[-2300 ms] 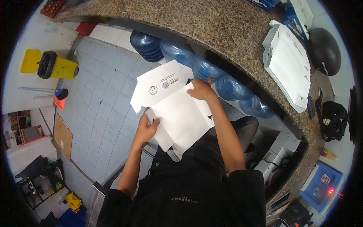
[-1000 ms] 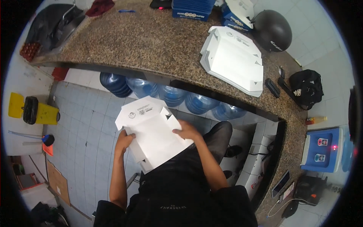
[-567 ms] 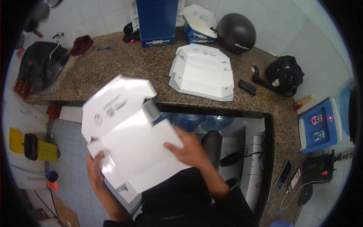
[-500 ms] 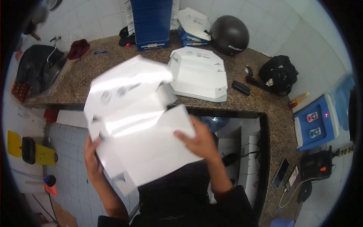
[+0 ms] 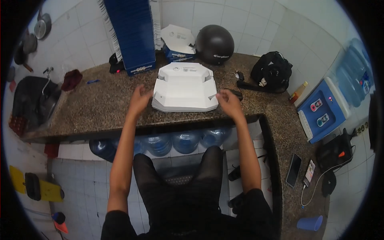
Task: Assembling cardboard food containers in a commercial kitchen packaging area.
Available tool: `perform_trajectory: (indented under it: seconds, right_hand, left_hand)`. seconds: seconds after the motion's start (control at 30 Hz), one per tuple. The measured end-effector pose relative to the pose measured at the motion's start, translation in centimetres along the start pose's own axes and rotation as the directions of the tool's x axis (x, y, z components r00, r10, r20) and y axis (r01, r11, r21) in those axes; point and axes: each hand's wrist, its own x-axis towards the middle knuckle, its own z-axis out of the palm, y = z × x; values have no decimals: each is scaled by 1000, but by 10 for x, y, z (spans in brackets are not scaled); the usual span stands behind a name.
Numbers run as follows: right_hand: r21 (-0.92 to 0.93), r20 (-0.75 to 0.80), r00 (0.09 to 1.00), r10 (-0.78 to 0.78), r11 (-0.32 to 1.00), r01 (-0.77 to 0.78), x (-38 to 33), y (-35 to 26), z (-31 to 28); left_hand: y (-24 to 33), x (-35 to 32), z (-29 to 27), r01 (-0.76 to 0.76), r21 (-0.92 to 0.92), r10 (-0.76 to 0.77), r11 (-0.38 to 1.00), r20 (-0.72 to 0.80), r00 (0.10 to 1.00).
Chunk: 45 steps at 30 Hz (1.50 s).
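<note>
A short stack of flat white cardboard box blanks (image 5: 185, 90) with cut corners and fold flaps lies on the speckled stone counter (image 5: 108, 106) in front of me. My left hand (image 5: 140, 100) is at the left edge of the stack, fingers apart and holding nothing. At the right edge is my right hand (image 5: 230, 105), also open, its fingertips close to or touching the cardboard. A dark oblong object (image 5: 237, 94) is partly hidden behind that hand.
Tall blue-and-white stacked boxes (image 5: 132, 36), a partly opened box (image 5: 179, 42) and a black helmet (image 5: 215, 44) stand behind. To the right are a black bag (image 5: 272, 72), a blue water dispenser (image 5: 324, 110), two phones (image 5: 294, 170) and a blue cup (image 5: 310, 223). Water bottles (image 5: 186, 142) stand below the counter.
The white box blank that both hands held in front of my body now lies on the stack. My hands have let go and reached forward to the stack's sides; the view has shifted.
</note>
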Motion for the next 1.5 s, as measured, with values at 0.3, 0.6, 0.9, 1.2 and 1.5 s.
perform_trajectory:
  seconds: [0.3, 0.6, 0.9, 1.2, 1.5]
  right_hand:
    - [-33, -12, 986, 168, 985, -169, -3, 20, 30]
    - [-248, -333, 938, 92, 952, -182, 14, 36, -5]
    - [-446, -433, 902, -12, 872, -202, 40, 21, -29]
    - [-227, -595, 764, -250, 964, 139, 27, -38, -33]
    - [-165, -128, 438, -890, 455, 875, -109, -178, 51]
  left_hand:
    - [-47, 9, 63, 221, -229, -197, 948, 126, 972]
    - [-7, -40, 101, -93, -120, 123, 988, 278, 953]
    - [-6, -41, 152, -163, 15, 150, 986, 319, 936]
    - [20, -85, 120, -72, -329, 177, 942, 301, 937]
    - [92, -154, -20, -58, -913, 272, 403, 59, 961]
